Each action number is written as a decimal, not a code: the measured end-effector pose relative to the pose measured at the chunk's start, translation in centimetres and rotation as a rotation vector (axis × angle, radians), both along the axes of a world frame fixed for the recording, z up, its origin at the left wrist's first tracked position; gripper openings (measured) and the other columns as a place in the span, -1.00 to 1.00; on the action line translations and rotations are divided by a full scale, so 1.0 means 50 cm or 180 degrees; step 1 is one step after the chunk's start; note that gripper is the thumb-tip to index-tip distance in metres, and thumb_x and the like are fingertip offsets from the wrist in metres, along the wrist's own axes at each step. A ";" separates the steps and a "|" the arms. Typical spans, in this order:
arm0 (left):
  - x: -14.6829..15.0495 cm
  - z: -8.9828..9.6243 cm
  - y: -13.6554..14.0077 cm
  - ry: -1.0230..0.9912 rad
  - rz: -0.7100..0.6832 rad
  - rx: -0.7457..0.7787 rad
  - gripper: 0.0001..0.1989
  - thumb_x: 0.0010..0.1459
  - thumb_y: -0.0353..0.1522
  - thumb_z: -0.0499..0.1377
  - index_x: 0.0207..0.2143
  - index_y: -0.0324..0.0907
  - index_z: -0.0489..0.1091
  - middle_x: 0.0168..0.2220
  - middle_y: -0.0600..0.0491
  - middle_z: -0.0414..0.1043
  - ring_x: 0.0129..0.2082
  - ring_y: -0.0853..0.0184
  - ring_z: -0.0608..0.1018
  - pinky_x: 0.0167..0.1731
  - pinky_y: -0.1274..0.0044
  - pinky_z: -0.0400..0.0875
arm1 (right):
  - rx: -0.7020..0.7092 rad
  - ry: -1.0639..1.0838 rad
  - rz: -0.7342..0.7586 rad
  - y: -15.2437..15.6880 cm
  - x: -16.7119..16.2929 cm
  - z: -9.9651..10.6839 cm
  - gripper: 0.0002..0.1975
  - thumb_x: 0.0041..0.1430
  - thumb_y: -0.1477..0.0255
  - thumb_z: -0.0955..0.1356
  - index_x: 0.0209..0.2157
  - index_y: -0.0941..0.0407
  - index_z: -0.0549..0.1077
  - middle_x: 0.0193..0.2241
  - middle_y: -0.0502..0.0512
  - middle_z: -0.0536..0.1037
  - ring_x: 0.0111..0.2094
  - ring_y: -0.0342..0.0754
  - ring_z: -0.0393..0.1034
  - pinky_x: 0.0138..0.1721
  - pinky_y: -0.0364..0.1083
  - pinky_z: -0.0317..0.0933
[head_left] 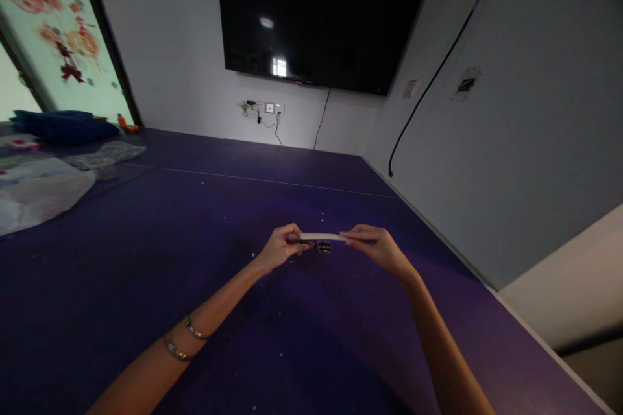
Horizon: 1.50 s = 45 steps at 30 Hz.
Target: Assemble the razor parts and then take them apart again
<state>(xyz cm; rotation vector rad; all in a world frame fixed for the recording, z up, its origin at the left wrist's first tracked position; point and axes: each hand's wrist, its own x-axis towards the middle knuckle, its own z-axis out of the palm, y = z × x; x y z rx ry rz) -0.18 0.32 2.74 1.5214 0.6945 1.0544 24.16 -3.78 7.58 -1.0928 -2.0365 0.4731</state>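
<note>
A thin, pale strip (322,237), seen nearly edge-on and slightly bowed, is held level above the purple surface; its exact kind cannot be made out. My left hand (282,248) pinches its left end between thumb and fingers. At the right end, my right hand (377,246) grips it the same way. Just below the strip, between both hands, lies a small dark item with light markings (324,247), partly covered from view. Two bracelets (178,347) circle my left forearm.
Small white bits are scattered over the purple surface (219,311). Crumpled clear plastic and a white bag (46,198) lie at the left, near dark blue cloth (68,126). A black cable (433,78) hangs along the right wall. A large television (321,13) hangs ahead.
</note>
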 end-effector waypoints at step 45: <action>0.007 -0.002 -0.009 -0.0159 -0.0143 -0.0117 -0.77 -0.15 -0.46 0.27 -0.51 -0.23 0.21 -0.39 0.01 0.53 -0.34 0.35 0.54 -0.34 0.52 0.36 | -0.0269 0.0128 -0.0024 0.015 0.026 -0.014 -0.74 0.06 0.28 0.34 -0.22 0.06 0.53 -0.37 0.10 0.53 -0.35 -0.08 0.38 -0.34 -0.11 0.23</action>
